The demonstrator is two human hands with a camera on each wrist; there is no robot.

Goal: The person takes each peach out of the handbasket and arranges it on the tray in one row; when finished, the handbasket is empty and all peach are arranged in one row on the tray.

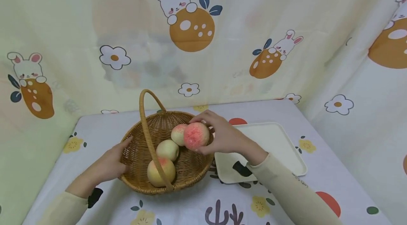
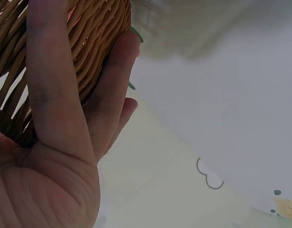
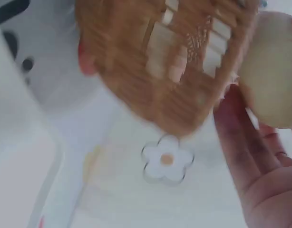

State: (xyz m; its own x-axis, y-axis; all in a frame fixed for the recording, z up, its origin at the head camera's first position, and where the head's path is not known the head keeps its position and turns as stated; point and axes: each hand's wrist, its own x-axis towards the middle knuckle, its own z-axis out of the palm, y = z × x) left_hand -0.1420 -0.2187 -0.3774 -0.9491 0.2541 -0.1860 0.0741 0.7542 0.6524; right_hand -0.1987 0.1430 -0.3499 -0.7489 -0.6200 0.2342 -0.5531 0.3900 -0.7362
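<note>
A brown wicker basket [image 1: 136,179] with an arched handle stands on the table. Inside it lie a yellow-red peach [image 1: 161,175], a pale peach [image 1: 166,149] and a smaller pink-tinged peach [image 1: 178,134]. My left hand [image 1: 109,163] grips the basket's left side; in the left wrist view, fingers [image 2: 55,90] lie on both sides of the wicker. With my right hand [image 1: 222,135] I hold a pink peach [image 1: 194,136] between thumb and fingers, over the basket's right rim. From the right wrist its pale side [image 3: 274,71] shows, close beside the wicker.
A white rectangular tray [image 1: 267,136] lies right of the basket, partly under my right forearm. The table has a white printed cloth [image 1: 197,203]. A cream curtain [image 1: 76,41] with rabbit prints hangs behind and at the sides.
</note>
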